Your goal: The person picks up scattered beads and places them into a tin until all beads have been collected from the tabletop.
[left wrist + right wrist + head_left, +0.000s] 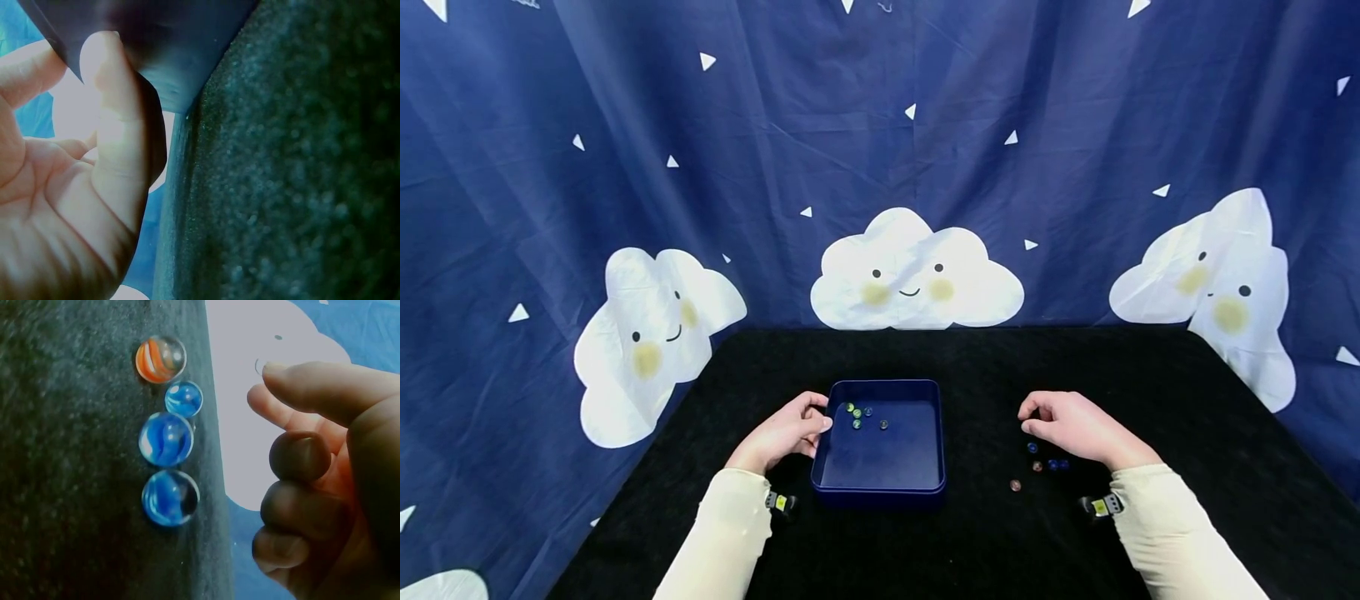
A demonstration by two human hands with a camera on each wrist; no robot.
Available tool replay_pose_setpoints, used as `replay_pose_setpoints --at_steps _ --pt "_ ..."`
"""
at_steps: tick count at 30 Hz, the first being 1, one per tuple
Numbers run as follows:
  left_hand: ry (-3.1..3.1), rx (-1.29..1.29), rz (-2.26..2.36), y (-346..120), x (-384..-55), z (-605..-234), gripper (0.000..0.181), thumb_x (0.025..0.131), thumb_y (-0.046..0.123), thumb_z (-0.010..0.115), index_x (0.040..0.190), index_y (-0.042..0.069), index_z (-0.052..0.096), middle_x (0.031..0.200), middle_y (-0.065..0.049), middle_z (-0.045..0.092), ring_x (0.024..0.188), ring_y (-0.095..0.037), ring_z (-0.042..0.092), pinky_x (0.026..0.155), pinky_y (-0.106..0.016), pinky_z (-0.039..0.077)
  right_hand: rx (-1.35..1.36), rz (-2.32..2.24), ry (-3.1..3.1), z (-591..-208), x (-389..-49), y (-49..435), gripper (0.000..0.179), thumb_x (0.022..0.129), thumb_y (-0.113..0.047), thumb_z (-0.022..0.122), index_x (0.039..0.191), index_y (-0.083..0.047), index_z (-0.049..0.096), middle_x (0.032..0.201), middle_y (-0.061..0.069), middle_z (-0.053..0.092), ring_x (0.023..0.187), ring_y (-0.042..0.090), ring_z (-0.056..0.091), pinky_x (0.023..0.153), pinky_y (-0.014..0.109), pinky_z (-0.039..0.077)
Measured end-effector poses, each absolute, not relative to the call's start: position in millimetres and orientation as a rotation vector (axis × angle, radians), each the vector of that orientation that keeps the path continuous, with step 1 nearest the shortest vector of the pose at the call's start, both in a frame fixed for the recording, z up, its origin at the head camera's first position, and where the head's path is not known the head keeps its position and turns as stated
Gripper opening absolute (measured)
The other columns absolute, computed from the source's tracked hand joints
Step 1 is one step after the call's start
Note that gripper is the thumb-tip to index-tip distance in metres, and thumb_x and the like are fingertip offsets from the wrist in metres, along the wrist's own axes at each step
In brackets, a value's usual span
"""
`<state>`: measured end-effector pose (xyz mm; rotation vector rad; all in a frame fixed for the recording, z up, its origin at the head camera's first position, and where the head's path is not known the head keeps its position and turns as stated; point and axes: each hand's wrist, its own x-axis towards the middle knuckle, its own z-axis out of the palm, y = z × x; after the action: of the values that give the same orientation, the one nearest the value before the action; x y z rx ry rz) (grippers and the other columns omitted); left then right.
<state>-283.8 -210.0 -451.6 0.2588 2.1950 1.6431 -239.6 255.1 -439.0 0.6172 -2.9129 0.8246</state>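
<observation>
In the head view my left hand (786, 432) grips the left wall of a dark blue square tray (880, 497), its thumb against the wall. Inside the tray lie several glass marbles, among them a green marble (857, 424) and a dark marble (883, 425). Over the cloth at the right, my right hand (1078, 425) hovers with loosely bent fingers, thumb and index tips close together; no marble shows between them. Below it are a blue marble (166, 439), another blue marble (170, 497), a smaller-looking blue marble (184, 399) and an orange-striped marble (160, 359).
A second orange marble (1015, 485) lies nearest the front of the group. Black cloth (977, 533) covers the table. Behind it hangs a blue curtain (850, 125) with white clouds and small triangles.
</observation>
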Motion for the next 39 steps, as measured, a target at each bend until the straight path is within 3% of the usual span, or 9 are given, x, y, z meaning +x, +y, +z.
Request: replay_pose_setpoints --at_steps 9,20,39 --pt "2.193 0.26 1.648 -210.0 -283.7 -450.5 0.051 0.088 0.019 0.065 0.129 0.002 0.038 0.079 -0.009 0.05 0.061 -0.017 0.051 0.056 -0.033 0.052 0.683 0.898 -3.077 -444.2 -238.1 261.1 0.012 0.079 -0.019 0.068 0.087 -0.023 0.061 0.062 -0.012 0.054 0.06 0.005 0.05 0.065 0.026 0.041" --pt "2.195 0.259 1.64 -209.9 -284.2 -451.4 0.051 0.088 0.018 0.064 0.129 0.002 0.038 0.082 -0.01 0.05 0.064 -0.018 0.051 0.057 -0.033 0.052 0.711 0.98 -3.141 -446.5 -235.0 261.0 0.016 0.077 -0.008 0.063 0.086 -0.018 0.057 0.066 -0.009 0.058 0.061 0.008 0.051 0.058 0.027 0.04" --pt "2.183 0.268 1.653 -209.2 -284.8 -452.3 0.052 0.087 0.019 0.065 0.128 0.001 0.038 0.082 -0.01 0.05 0.063 -0.017 0.051 0.056 -0.033 0.052 0.695 0.856 -3.025 -441.2 -234.9 252.8 0.019 0.079 -0.011 0.067 0.088 -0.025 0.058 0.059 -0.01 0.051 0.056 0.004 0.05 0.063 0.027 0.041"
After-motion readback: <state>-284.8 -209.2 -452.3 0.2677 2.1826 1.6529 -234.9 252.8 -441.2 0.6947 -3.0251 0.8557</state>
